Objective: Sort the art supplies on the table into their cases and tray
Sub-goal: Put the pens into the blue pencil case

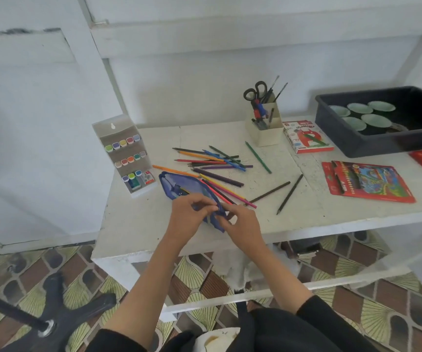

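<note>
left hand (192, 212) and right hand (243, 222) both pinching the near end of the blue pouch (179, 185), front of table (133, 224) | pouch looks soft, floppy, light: grip by the mouth edges | pencils (217, 165) scattered just beyond: stiff, slim, likely to roll

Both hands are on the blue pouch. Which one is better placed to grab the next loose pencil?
Right, probably. The right hand holds the blue pouch on the side where the pink pencil ends, close beside it. The left hand would have to cross over the pouch.
</note>
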### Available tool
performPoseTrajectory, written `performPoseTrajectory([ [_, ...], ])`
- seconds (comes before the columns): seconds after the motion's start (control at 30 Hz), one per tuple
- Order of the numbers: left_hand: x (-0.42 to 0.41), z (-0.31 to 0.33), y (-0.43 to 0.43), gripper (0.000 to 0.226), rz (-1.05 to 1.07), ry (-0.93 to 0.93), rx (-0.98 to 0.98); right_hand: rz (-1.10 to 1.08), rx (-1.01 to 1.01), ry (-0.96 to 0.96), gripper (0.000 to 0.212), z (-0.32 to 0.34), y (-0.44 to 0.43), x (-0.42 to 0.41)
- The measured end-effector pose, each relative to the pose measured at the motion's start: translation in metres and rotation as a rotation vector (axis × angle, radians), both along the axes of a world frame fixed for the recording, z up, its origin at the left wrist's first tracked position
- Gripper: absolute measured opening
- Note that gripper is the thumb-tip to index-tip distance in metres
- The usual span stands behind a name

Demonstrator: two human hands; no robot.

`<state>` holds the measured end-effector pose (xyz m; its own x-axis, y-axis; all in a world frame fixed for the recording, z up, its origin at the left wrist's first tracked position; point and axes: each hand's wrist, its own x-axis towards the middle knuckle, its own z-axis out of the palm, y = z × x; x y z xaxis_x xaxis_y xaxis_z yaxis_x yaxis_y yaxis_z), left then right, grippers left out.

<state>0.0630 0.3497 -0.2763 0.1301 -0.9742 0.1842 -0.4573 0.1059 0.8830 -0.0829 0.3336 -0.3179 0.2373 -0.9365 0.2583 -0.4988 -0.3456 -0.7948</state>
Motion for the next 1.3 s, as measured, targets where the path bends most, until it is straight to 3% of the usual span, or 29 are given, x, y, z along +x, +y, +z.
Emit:
performPoseTrajectory([
  [0.23, -0.003, 0.000, -0.020, 0.016, 0.233, 0.073, 0.098, -0.040, -0.073, 0.028, 0.025, 0.013, -0.006, -0.019],
  [0.43, 0.036, -0.011, -0.033, 0.008, 0.498, 0.009, 0.022, -0.100, -0.021, -0.042, 0.021, 0.014, -0.028, -0.048],
  [0.67, 0.047, -0.014, -0.049, 0.006, 0.590, 0.031, 0.018, -0.143, -0.041, -0.066, 0.016, 0.020, -0.039, -0.064],
  [0.9, 0.035, -0.010, -0.055, 0.008, 0.449, -0.150, 0.045, -0.133, 0.079, -0.192, 0.016, 0.032, -0.048, -0.078],
  [1.13, 0.005, 0.007, -0.052, 0.042, -0.062, -0.241, -0.082, -0.177, 0.031, -0.286, 0.022, 0.046, -0.055, -0.093],
  [1.3, -0.008, 0.013, -0.064, 0.055, -0.365, -0.267, 0.098, -0.223, -0.022, -0.330, 0.025, 0.052, -0.065, -0.090],
])
